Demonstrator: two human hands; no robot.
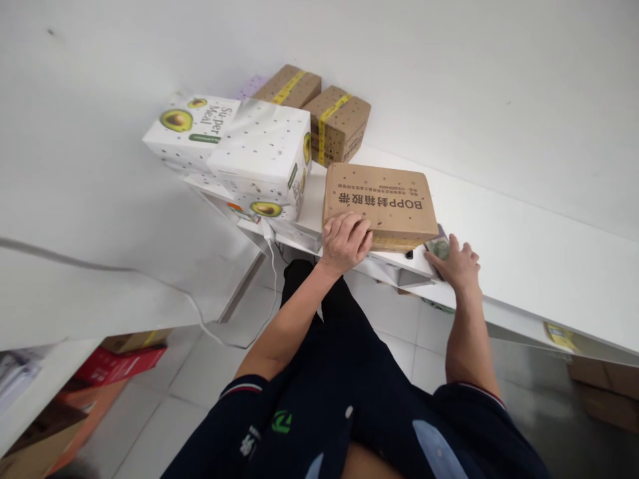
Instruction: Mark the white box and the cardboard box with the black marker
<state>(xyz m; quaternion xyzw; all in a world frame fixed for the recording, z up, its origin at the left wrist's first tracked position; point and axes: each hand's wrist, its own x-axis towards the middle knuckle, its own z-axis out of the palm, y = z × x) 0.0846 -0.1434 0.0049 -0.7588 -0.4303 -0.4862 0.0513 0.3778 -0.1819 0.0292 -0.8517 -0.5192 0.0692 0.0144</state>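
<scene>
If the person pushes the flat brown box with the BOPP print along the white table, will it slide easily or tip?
The BOPP box lies low and flat, so it probably slides rather than tips. Its corrugated walls look stiff and should hold shape under the left hand on its near edge. The white table looks smooth, so friction seems low. Its weight cannot be judged.

Flat brown printed carton (382, 199), table-edge

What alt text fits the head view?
A person's left hand grips the near edge of a brown BOPP tape carton on a white table, while the right hand rests beside it on a small greenish object. Behind stand white avocado-print boxes and two yellow-taped cartons.
</scene>
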